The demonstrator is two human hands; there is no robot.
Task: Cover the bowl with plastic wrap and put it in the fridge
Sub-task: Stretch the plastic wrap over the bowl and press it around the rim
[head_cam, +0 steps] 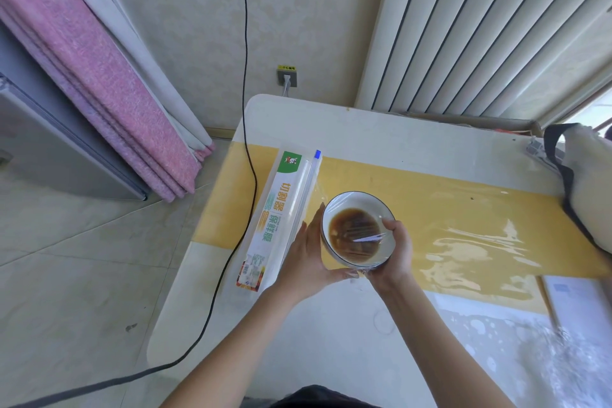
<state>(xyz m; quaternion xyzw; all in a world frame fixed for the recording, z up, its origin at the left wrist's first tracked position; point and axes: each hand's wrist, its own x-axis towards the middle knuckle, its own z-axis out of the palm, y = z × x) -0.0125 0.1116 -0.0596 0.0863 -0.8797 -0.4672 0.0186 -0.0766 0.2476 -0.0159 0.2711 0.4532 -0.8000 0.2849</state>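
Observation:
A white bowl (pixel 344 205) with a dark rim holds brown liquid and is lifted above the table, tilted toward me. Clear plastic wrap (pixel 364 238) is stretched over its top and bunches under its near edge. My left hand (pixel 306 258) cups the bowl's left side and underside. My right hand (pixel 397 248) grips its right rim, thumb on the wrap. The plastic wrap box (pixel 281 219), white and green with a blue slider cutter, lies on the table just left of the bowl. The grey fridge (pixel 49 142) stands at the far left on the floor.
The white table (pixel 331 341) has a yellow runner (pixel 463 209) under a shiny clear cover. A black cable (pixel 246 109) hangs down across the table's left edge to the floor. A bag (pixel 586 182) sits at the right edge. A pink and grey curtain (pixel 99 76) hangs beside the fridge.

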